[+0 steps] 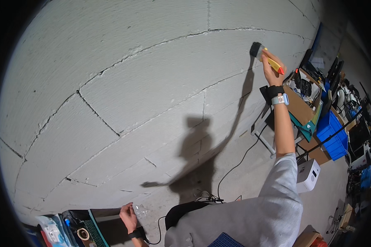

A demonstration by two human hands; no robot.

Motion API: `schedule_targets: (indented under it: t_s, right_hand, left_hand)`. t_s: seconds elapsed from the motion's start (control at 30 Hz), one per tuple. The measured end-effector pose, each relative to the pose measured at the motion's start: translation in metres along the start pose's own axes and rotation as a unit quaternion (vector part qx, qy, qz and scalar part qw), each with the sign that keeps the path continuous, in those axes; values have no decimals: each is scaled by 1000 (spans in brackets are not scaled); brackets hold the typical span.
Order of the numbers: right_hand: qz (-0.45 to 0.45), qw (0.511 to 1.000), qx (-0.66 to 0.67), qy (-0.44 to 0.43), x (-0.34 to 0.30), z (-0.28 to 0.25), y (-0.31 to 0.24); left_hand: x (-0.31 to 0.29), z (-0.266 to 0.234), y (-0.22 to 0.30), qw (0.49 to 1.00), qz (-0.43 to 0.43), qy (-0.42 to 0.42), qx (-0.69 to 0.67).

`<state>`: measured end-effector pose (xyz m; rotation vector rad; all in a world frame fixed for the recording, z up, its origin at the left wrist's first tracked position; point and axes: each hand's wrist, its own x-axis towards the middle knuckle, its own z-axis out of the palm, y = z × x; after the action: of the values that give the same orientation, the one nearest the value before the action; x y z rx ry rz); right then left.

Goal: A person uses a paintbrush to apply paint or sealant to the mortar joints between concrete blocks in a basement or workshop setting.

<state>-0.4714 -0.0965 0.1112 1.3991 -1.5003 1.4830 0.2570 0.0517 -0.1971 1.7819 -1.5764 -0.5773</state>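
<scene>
My right hand (273, 68) is raised to the wall and closed round the yellow, red-tipped handle of a paintbrush (275, 65). The brush's dark bristles meet or nearly meet the pale painted block wall (160, 74); the exact contact is hard to tell. A dark band and a light watch (280, 99) circle that wrist. Low on the left, my left hand (128, 218) is held out with loosely bent fingers and no visible grip. Just right of its fingertips shows a clear plastic thing (140, 211), whose kind I cannot make out.
Shadows of me and the brush fall across the wall. A dark cable (244, 158) runs over the floor. To the right are a cardboard box (297, 105), a blue crate (333, 133) and a white appliance (308, 175). Packed goods (55, 232) fill the lower left.
</scene>
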Motion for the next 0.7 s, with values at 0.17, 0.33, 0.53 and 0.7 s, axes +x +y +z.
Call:
schedule_targets:
  t_s: [0.17, 0.33, 0.53, 0.7]
  right_hand:
    - [92, 988, 125, -9, -4, -2, -5]
    - [73, 994, 82, -1, 11, 3, 29]
    - [89, 996, -2, 21, 18, -6, 52]
    - [150, 983, 97, 53, -16, -1, 2]
  left_hand:
    - [-4, 2, -9, 999, 47, 12, 16]
    - [3, 6, -6, 998, 63, 3, 8]
    - [5, 10, 13, 999, 38, -13, -3]
    - [-5, 5, 1, 999, 41, 8, 1]
